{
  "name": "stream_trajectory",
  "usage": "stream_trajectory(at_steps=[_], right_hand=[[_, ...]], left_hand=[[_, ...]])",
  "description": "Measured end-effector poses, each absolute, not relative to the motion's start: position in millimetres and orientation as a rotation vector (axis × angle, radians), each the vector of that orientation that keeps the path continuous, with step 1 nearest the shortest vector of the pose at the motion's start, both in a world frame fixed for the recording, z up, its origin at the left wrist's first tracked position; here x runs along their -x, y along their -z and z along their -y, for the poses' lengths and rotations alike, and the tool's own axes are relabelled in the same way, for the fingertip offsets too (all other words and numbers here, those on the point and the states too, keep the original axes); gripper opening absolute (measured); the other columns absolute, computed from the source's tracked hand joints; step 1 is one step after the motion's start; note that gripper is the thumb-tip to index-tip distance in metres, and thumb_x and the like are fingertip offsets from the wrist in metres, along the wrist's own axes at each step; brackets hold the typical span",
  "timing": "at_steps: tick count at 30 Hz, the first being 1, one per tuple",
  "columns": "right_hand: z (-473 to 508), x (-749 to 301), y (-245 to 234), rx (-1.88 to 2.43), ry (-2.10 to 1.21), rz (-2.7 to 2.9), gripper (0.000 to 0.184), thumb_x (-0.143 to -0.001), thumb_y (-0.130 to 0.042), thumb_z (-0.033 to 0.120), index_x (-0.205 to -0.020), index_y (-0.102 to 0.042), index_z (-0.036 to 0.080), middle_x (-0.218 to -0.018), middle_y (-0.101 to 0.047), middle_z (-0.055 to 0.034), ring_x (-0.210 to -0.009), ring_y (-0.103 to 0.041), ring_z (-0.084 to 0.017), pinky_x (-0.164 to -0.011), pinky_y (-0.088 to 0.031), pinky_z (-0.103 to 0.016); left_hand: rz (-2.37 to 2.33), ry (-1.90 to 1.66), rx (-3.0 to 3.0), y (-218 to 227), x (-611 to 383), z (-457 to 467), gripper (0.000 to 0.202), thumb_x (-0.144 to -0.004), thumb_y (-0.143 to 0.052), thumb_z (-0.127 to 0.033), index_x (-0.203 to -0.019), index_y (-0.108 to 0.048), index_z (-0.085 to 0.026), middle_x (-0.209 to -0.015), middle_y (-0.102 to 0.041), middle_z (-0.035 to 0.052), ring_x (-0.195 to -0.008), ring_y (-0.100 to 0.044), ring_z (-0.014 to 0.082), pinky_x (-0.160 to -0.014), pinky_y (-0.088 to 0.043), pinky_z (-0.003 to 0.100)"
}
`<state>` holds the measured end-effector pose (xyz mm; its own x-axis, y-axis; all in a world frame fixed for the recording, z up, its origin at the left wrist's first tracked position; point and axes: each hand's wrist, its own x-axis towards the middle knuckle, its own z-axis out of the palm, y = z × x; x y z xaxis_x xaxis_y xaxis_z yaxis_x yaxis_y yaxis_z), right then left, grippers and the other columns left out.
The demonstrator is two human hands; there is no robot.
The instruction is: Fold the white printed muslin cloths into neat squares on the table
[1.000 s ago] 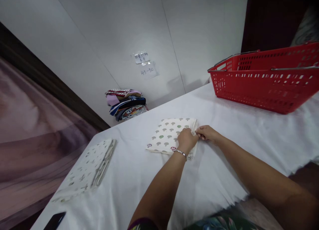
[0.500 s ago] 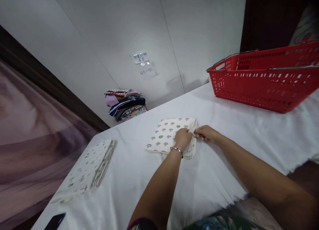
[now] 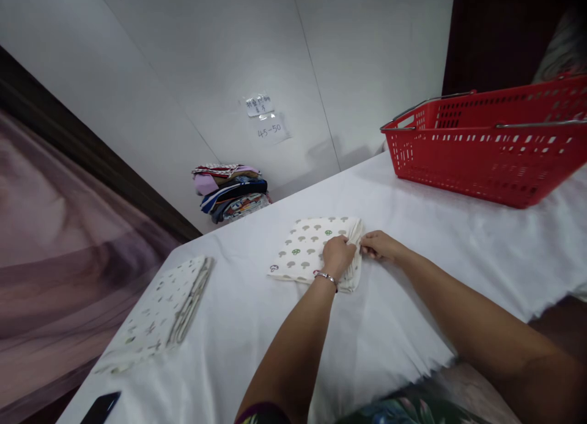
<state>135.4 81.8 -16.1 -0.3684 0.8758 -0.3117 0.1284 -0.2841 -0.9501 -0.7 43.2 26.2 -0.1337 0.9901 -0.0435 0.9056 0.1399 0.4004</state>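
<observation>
So there's a big red plastic basket (image 3: 463, 170) with metal handles (image 3: 541, 123) parked on the white tablecloth (image 3: 394, 210), over on the right. Pale wall (image 3: 192, 63) behind, two paper notes (image 3: 270, 130) stuck on it, the lower one reading "45-50". Below those, a messy pile of folded fabrics (image 3: 233, 191). Pinkish sheer curtain (image 3: 41, 246) hangs far left, plus what looks like a dark phone (image 3: 101, 407) bottom left.

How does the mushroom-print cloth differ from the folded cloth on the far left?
The mushroom cloth has mushrooms in rows; the left cloth has smaller, scattered marks. The left hand rests on the mushroom cloth, with the right hand at its edge; neither touches the left cloth. Both are pale, folded and on the white tablecloth.
</observation>
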Motion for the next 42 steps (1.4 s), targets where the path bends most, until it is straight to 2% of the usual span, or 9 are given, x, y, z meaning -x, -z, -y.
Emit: stream_trajectory(at_steps=[5,10,15,21,27,32,42], right_hand=[[-84,-136,17,1.306,-1.691,1.421,0.021,-0.072,-0.052,0.018,-0.052,-0.047,0.016,-0.038,-0.046,0.0039,-0.031,-0.036,-0.005,-0.032,-0.017,-0.018],[-84,-135,18,1.315,-1.7,1.427,0.024,-0.073,-0.049,0.02,-0.05,-0.046,0.017,-0.036,-0.043,0.004,-0.03,-0.033,-0.004,-0.032,-0.016,-0.018],[-81,-135,15,1.285,-1.694,1.434,0.026,-0.072,-0.051,0.023,-0.047,-0.045,0.017,-0.035,-0.041,0.004,-0.031,-0.032,-0.004,-0.033,-0.015,-0.018],[-80,-137,13,1.248,-1.719,1.424,0.027,-0.073,-0.053,0.029,-0.05,-0.047,0.016,-0.04,-0.045,0.0029,-0.033,-0.035,-0.004,-0.033,-0.017,-0.018],[-81,-133,16,1.248,-1.654,1.35,0.027,-0.078,-0.053,0.036,-0.062,-0.055,0.015,-0.047,-0.053,0.0,-0.038,-0.042,-0.006,-0.035,-0.026,-0.017],[-79,-128,16,1.243,-1.579,1.29,0.025,-0.077,-0.057,0.037,-0.066,-0.054,0.015,-0.053,-0.057,-0.0015,-0.045,-0.05,-0.008,-0.038,-0.031,-0.017],[-75,-123,21,1.227,-1.469,1.308,0.034,-0.069,-0.064,0.047,-0.062,-0.051,0.017,-0.047,-0.049,0.0033,-0.04,-0.042,-0.007,-0.038,-0.031,-0.02]], left_hand=[[-2.203,-0.38,-1.936,-23,-6,-38,0.027,-0.077,-0.051,-0.026,-0.099,-0.065,-0.022,-0.102,-0.066,0.0062,-0.092,-0.06,0.02,-0.075,-0.043,0.027],[-2.277,-0.261,-2.11,-20,-18,-31,0.024,-0.083,-0.046,-0.028,-0.098,-0.061,-0.016,-0.102,-0.06,0.0105,-0.092,-0.058,0.0215,-0.076,-0.043,0.029],[-2.26,-0.227,-2.158,-19,-22,-26,0.032,-0.083,-0.051,-0.039,-0.101,-0.059,-0.014,-0.102,-0.058,0.0121,-0.097,-0.056,0.0245,-0.077,-0.043,0.031],[-2.267,-0.2,-2.122,-21,-21,-29,0.024,-0.085,-0.046,-0.027,-0.1,-0.059,-0.014,-0.1,-0.059,0.0122,-0.094,-0.057,0.0233,-0.076,-0.044,0.031],[-2.257,-0.208,-2.159,-22,-21,-27,0.024,-0.084,-0.047,-0.026,-0.099,-0.062,-0.014,-0.098,-0.059,0.0114,-0.093,-0.057,0.023,-0.075,-0.044,0.03],[-2.245,-0.174,-2.215,-18,-25,-27,0.026,-0.086,-0.044,-0.025,-0.102,-0.061,-0.013,-0.101,-0.058,0.013,-0.095,-0.056,0.024,-0.075,-0.045,0.031],[-2.216,-0.12,-2.372,-11,-34,-24,0.029,-0.088,-0.038,-0.011,-0.111,-0.056,-0.008,-0.098,-0.058,0.0155,-0.094,-0.056,0.0229,-0.077,-0.043,0.03]])
